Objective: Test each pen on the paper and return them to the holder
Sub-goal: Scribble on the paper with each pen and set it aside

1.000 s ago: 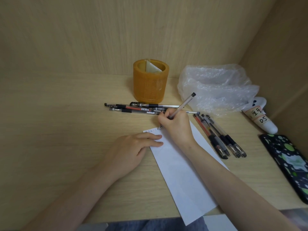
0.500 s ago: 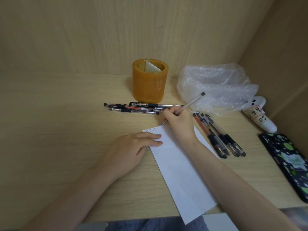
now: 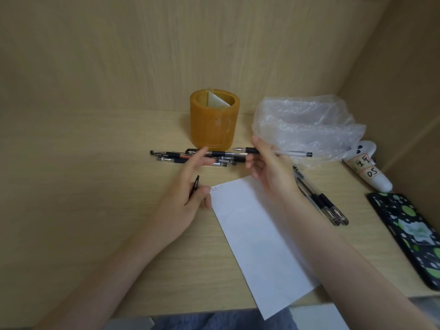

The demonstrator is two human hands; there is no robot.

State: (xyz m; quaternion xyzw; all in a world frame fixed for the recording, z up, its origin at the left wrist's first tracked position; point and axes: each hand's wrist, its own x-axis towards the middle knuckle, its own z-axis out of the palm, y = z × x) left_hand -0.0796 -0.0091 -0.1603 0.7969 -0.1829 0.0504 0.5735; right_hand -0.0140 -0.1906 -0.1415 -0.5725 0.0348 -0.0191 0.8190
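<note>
The right hand (image 3: 271, 170) has lifted the uncapped pen (image 3: 292, 153) it grips off the paper (image 3: 250, 234) to beside the holder (image 3: 212, 129), while the left hand (image 3: 185, 206), pinching the cap (image 3: 195, 183), has left the sheet, so recapping looks next.

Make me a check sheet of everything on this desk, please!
Surface: pale wooden desk.
Job's things: orange holder upright at the back; white paper with small marks at its top corner; loose pens before the holder; more pens right of the paper.
Clutter: plastic bag, white labelled tube, spotted phone.
Hands: left hand pinches a black cap; right hand holds an uncapped pen.
Cables: nothing seen.
Surroundings: wooden walls.
</note>
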